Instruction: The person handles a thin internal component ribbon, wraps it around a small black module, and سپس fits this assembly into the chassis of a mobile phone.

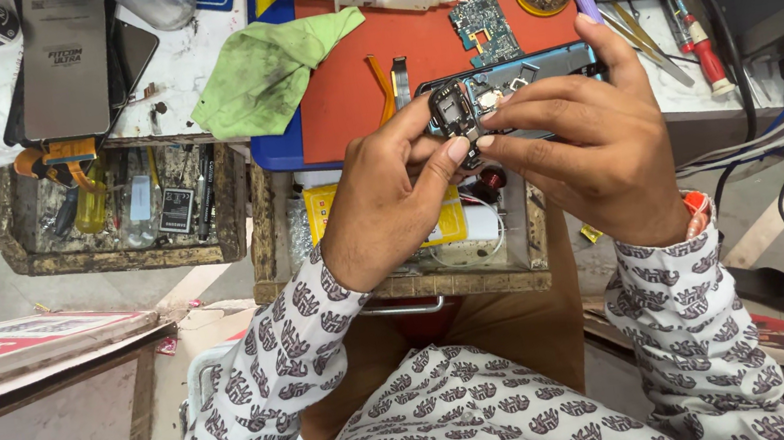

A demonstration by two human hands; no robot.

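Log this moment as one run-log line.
left hand: pinching phone | right hand: holding phone | phone: opened, above red mat | circuit board: on mat | green cloth: left of mat

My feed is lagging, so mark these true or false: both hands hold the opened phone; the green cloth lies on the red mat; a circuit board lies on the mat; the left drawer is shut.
1. Both the left hand and right hand hold the opened blue phone: true.
2. The crumpled green cloth lies wholly on the red mat: false; it lies mostly on the white worktop, overlapping the mat's edge.
3. A small teal circuit board lies on the mat: true.
4. The left wooden drawer is shut: false; it is open, showing tools.
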